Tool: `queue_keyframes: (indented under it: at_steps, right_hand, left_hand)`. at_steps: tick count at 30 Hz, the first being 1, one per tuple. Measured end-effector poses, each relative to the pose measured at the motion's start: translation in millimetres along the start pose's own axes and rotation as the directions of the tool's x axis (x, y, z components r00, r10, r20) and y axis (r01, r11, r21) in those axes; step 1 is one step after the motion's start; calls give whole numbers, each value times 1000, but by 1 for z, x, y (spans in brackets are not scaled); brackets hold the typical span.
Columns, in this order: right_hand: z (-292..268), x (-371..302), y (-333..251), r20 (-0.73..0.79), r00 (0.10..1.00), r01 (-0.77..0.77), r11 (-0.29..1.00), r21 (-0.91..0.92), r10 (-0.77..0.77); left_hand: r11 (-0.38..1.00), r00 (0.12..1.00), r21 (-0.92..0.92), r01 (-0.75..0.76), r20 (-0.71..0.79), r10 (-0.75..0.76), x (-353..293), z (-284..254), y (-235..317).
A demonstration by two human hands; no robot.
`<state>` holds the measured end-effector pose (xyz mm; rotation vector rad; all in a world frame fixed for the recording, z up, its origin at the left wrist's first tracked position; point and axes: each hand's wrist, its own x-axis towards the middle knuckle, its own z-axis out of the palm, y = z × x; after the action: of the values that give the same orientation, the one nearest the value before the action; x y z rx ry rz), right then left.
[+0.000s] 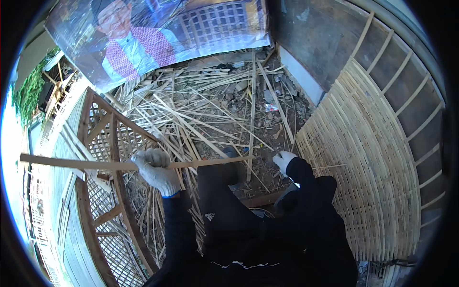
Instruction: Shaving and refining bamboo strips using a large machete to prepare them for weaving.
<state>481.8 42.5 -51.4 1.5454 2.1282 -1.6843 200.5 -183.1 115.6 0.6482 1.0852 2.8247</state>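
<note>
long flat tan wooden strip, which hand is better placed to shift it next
Probably left: the white-gloved left hand grips the strip partway along, while the white-gloved right hand is apart from it, beyond its right end.

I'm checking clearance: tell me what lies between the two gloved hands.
In the head view: the right part of the strip held by the left hand, a dark-trousered leg beneath it, then littered ground up to the right hand.

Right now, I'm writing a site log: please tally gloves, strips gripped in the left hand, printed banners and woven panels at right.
White gloves, left and right: 2
Gripped strip: 1
Printed banner: 1
Woven panel: 1
Total: 5
</note>
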Motion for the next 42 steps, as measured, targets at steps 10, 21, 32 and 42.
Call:
queue_keyframes:
  at_steps: [10,21,32,42]
  right_hand:
    - [-22,-18,22,-123,992,36,828,559,40]
    - [-35,-1,60,-180,982,12,939,345,54]
    - [-34,-7,43,-101,995,19,964,267,8]
    - [-30,-22,23,-45,999,1,975,223,10]
  left_hand:
    - [867,853,95,-489,259,453,114,95,58]
    - [-71,338,417,-906,815,470,241,165,171]
    - [-515,283,279,-811,956,72,247,97,204]
    - [-888,964,402,-224,224,-141,268,-93,274]
